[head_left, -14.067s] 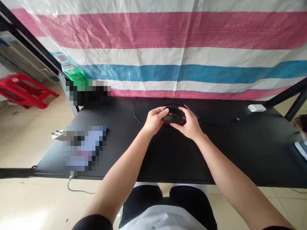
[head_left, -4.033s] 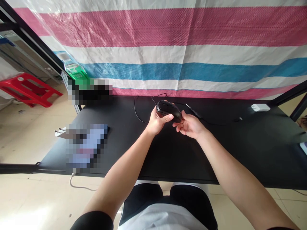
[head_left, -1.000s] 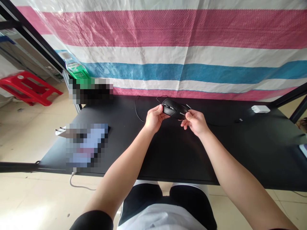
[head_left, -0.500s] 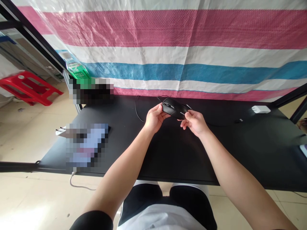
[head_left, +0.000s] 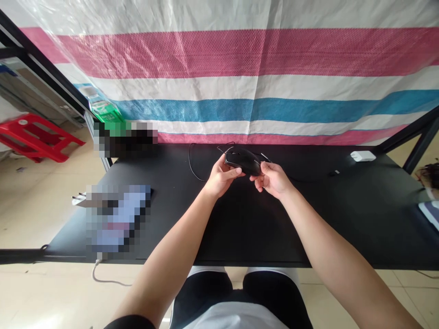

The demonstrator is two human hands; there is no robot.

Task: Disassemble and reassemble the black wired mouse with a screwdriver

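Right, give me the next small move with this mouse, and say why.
I'd probably set the black wired mouse down on the black table top. The left hand and right hand both hold it at the table's far side, and its thin cable lies slack in a loop, so nothing seems to pull against lowering it.

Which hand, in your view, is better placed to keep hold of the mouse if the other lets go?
Left, I think: the left hand cups the mouse with its thumb along the side, while the right hand only holds the far end.
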